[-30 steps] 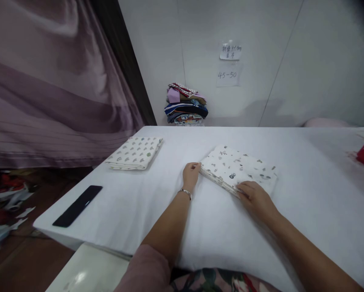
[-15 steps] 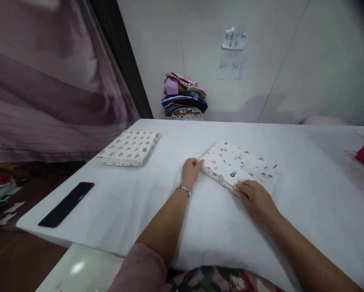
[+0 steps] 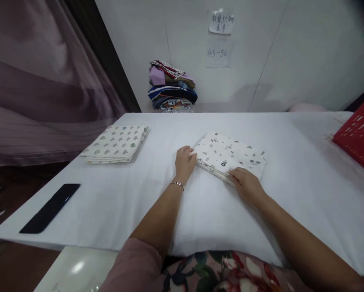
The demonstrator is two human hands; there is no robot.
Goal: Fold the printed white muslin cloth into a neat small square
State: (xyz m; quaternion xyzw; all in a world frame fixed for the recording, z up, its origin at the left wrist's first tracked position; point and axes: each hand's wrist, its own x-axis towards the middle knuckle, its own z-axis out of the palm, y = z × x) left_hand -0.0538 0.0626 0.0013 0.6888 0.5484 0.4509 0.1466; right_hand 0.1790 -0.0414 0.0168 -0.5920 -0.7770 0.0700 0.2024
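A folded white cloth (image 3: pixel 230 152) with small scattered prints lies at an angle on the white-covered table (image 3: pixel 139 202) in front of me. My left hand (image 3: pixel 184 162) grips its left corner between thumb and fingers. At the near folded edge, my right hand (image 3: pixel 245 182) has its fingers closed on the layers, thumb side hidden in part. Farther left rests a second folded cloth (image 3: pixel 116 142), white with grey and green mushroom-like prints; neither hand touches it.
A long black flat object (image 3: pixel 51 207) lies near the table's left edge. Several folded fabrics (image 3: pixel 172 87) are stacked beyond the far edge. A red item (image 3: pixel 360 132) is at the far right. A pink curtain (image 3: pixel 33 101) hangs at left, and paper notes (image 3: pixel 217 52) are on the wall.
The view has shifted, bringing more of the red item into sight. My left hand's fingers have moved slightly over the cloth's corner; the right hand keeps its place at the near edge.
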